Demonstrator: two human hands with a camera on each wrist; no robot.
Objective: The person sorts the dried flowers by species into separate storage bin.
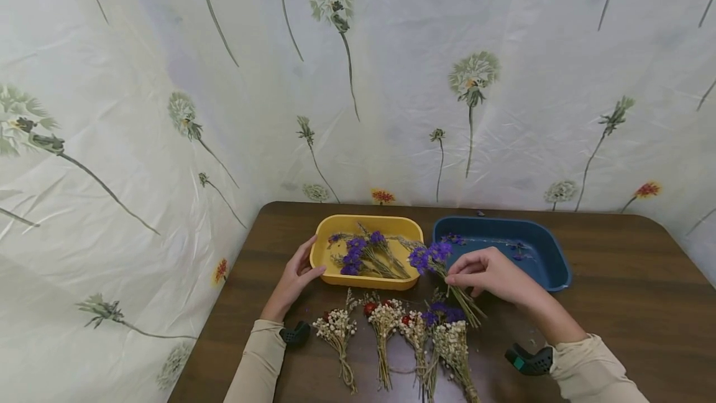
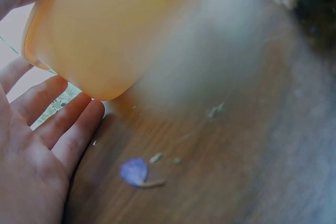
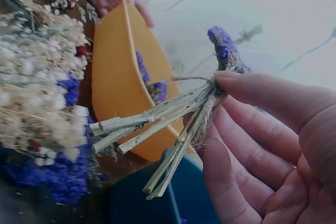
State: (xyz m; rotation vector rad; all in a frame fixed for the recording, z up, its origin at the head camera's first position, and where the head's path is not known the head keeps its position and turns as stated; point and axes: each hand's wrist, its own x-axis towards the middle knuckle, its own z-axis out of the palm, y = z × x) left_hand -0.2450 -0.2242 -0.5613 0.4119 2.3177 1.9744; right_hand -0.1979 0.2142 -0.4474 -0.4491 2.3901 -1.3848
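Note:
My right hand (image 1: 489, 273) pinches a small bunch of purple dried flowers (image 1: 431, 258) between thumb and fingertips. Twine circles its stems (image 3: 173, 111), whose cut ends point towards me. The bunch is above the gap between a yellow tray (image 1: 363, 283) and a blue tray (image 1: 492, 224). My left hand (image 1: 294, 277) rests against the yellow tray's left end, thumb at the front corner; in the left wrist view its fingers (image 2: 79, 129) look fairly straight. Inside the yellow tray lie more purple flower bunches (image 1: 355, 254).
Several tied bunches of white dried flowers (image 1: 335, 328) lie along the near side of the brown table (image 1: 621, 285), some with red or purple blooms. Loose purple bits (image 1: 520, 250) lie in the blue tray. A dandelion-patterned curtain (image 1: 391, 79) hangs behind the table.

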